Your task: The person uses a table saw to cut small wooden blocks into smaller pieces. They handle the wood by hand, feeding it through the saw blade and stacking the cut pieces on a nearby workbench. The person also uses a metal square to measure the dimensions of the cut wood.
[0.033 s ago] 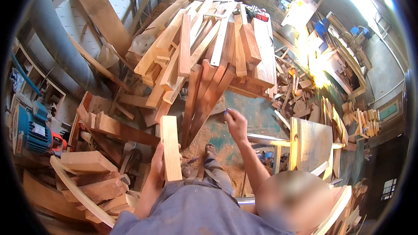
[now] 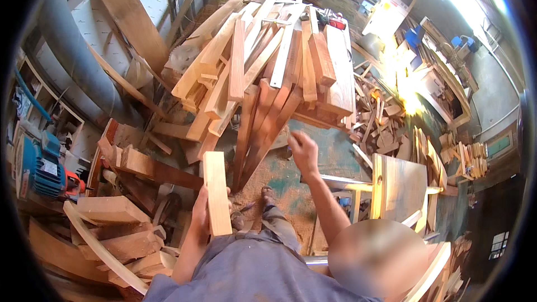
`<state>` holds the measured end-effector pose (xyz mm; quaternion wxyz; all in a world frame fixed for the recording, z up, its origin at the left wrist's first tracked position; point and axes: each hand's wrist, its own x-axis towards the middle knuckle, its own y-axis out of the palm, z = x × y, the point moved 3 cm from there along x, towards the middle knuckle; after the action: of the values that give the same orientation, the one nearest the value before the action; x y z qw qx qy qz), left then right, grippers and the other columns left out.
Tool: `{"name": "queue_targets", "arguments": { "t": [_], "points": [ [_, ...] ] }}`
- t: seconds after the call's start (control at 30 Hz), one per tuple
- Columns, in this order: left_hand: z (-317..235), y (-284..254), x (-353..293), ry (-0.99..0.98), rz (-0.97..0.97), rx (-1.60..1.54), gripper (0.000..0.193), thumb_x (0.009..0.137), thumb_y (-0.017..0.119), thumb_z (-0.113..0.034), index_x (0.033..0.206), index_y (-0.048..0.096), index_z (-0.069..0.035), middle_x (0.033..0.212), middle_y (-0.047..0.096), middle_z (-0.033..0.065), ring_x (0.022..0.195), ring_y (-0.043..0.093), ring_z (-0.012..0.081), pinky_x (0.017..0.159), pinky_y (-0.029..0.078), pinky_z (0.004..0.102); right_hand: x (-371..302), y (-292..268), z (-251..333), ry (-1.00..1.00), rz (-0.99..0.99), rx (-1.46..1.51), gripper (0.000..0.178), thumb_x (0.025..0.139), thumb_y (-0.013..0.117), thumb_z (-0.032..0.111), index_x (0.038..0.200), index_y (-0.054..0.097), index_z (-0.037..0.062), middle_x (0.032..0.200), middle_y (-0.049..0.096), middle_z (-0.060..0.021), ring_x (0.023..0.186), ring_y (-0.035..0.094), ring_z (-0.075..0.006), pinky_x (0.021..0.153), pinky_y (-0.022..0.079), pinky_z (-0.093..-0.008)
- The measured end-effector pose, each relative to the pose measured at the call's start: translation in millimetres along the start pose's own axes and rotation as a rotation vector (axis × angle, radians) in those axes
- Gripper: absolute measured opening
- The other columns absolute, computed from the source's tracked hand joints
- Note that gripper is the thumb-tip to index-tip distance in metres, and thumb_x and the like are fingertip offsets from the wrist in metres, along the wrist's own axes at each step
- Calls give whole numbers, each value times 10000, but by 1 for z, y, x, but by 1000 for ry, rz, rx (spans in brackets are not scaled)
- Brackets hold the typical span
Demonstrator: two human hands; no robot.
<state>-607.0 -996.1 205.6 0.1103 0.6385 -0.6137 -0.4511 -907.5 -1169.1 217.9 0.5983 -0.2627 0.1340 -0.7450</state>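
Observation:
My left hand [image 2: 199, 212] grips a pale squared wood block [image 2: 217, 196], held upright in front of my body. Its fingers wrap round the block's lower part, some hidden behind it. Out over the floor to the right, my right hand [image 2: 304, 152] is closed, with the fingers curled in. A small dark bit shows at its fingertips, too small to name. Just ahead of both hands, several reddish-brown boards [image 2: 263, 128] slope down from a large stack of timber [image 2: 235, 59].
A blue electric motor [image 2: 42, 165] and a pile of offcuts [image 2: 123, 240] lie to my left. At right stand a wooden panel [image 2: 400, 190] and a heap of scrap wood [image 2: 386, 126]. Sawdust covers the floor [image 2: 285, 201] around my feet.
My right hand has turned slightly, and the small bluish bit at its fingertips shows less. The wood block in my left hand has shifted slightly left and down.

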Motion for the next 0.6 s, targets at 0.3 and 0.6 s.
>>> {"name": "queue_targets", "arguments": {
  "t": [0.3,0.6],
  "points": [
    [12,14,9,337,-208,-150,585,1054,443,-559,1352,515,-60,1163,653,142,741,688,267,618,582,380,300,77,-53,110,65,-241,345,940,698,277,1019,666,-57,861,710,-180,723,690,-274,720,557,-435],
    [-12,41,14,573,-291,-194,563,1076,441,-500,1365,509,-21,1234,629,149,869,689,311,703,590,404,398,84,-114,348,415,754,274,951,696,233,1165,684,63,1075,665,-78,908,660,-212,738,564,-418]
  ]
}}
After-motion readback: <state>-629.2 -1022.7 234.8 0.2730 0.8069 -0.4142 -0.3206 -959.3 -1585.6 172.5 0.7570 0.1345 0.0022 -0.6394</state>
